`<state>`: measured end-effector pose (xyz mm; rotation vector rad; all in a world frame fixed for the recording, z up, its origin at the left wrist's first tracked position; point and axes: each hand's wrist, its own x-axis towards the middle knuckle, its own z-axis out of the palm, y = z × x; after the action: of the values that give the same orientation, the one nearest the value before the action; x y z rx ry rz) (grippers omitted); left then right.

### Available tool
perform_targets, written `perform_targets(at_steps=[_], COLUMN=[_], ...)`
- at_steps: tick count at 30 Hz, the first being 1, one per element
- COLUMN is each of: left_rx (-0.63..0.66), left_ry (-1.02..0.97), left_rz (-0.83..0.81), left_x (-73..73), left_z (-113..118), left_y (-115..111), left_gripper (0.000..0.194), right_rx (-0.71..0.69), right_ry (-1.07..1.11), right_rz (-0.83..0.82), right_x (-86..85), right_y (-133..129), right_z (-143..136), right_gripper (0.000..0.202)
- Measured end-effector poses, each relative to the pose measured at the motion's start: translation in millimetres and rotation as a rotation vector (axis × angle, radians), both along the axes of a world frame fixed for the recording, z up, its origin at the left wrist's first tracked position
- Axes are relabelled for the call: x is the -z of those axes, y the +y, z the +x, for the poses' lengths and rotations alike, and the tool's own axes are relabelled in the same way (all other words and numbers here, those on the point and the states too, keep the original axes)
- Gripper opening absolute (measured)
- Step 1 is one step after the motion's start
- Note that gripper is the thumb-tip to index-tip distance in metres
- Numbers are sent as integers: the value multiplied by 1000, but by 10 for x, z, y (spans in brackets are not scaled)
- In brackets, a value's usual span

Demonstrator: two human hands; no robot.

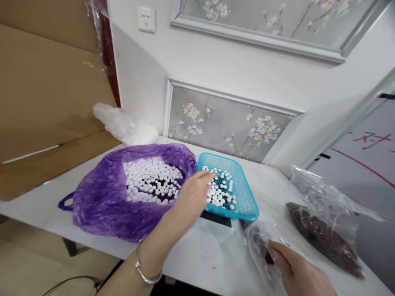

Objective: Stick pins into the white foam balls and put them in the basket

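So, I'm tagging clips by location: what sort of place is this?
Probably an indoor workroom: a white table, a turquoise plastic basket of white balls on it, and what looks like a whiteboard.

Bright, diffuse light leaves a soft shadow on the wall (pixel 200 57), edges visibly stretched

Lower right, the right hand (pixel 300 269) runs off the bottom edge! At centre, the left hand (pixel 195 191) hides the turquoise basket's (pixel 245 187) left rim; up top, a framed floral panel (pixel 247 18) gets cropped.

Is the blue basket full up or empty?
Partly full: white balls lie inside the blue basket, with gaps between them and bare wall above.
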<state>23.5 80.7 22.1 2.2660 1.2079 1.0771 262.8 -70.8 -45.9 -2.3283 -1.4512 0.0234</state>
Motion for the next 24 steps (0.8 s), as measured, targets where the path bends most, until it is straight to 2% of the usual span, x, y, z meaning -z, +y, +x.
perform_targets(at_steps=[2, 5, 8, 10, 12, 15, 18, 22, 24], left_rx=[-57, -89, -68, -59, -63, -76, -74, -89, -128], left_ry=[86, 261, 433, 518, 577, 622, 629, 587, 533], left_rz=[-19, -101, -206, -253, -278, -294, -288, -227, -179], left_x=[-21, 1, 100, 174, 224, 252, 262, 257, 221], left_z=[-283, -698, -907, -920, -882, -827, -818, -829, -839], left_y=[71, 165, 222, 225, 210, 188, 189, 217, 229], left_gripper=[38, 30, 16, 21, 26, 29, 30, 15, 19], right_rx=[-73, -197, -254, -241, -217, -159, -115, -114, -116], right_ry=[-37, -61, -83, -92, -106, -138, -136, 22, 99], right_rz=[-102, -204, -263, -252, -168, -42, -2, 107, 155], right_x=[68, 62, 10, 10, 50, 146, 188, 96, 19], right_y=[58, 150, 207, 208, 187, 149, 144, 157, 148], right_z=[56, -13, -134, -187, -210, -199, -172, -163, -172], right_gripper=[31, 26, 29, 29, 29, 27, 25, 27, 25])
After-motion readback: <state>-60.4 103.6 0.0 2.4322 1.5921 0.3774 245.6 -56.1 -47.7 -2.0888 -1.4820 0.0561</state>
